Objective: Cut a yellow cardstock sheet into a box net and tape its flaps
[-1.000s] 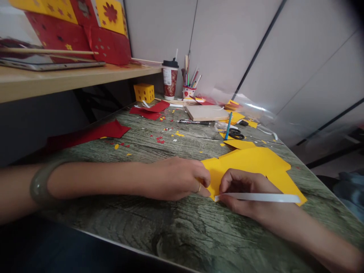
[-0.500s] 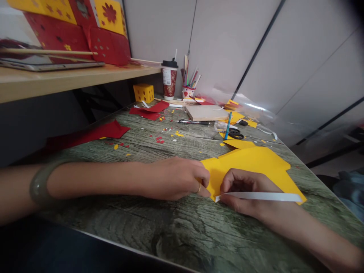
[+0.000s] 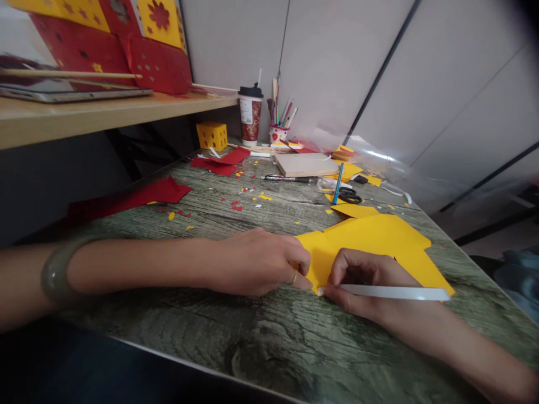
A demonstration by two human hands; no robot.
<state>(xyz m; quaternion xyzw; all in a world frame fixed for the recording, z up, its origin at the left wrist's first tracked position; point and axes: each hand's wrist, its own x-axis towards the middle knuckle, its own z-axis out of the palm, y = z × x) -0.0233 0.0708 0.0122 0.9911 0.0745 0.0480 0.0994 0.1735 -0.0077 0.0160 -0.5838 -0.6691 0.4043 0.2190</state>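
A folded yellow paper sheet (image 3: 379, 238) lies on the grey-green wooden table (image 3: 269, 336). My left hand (image 3: 265, 262), with a ring on one finger, is closed and presses down on the sheet's left corner. My right hand (image 3: 362, 283) is curled and pinches the end of a thin white strip (image 3: 396, 292) that runs along the sheet's near edge. The two hands almost touch at that corner. A pale green bangle (image 3: 54, 272) sits on my left wrist.
Red paper pieces (image 3: 138, 196) and small scraps lie to the left. Further back are black scissors (image 3: 349, 197), a blue pen (image 3: 337, 184), a wooden block (image 3: 305, 164), a paper cup (image 3: 251, 115), a pencil holder (image 3: 278, 133) and a yellow cube (image 3: 212, 135). A shelf (image 3: 105, 112) overhangs the left.
Almost nothing has moved. My right hand has shifted the white strip slightly along the paper's near edge; my left hand stays pressed on the corner.
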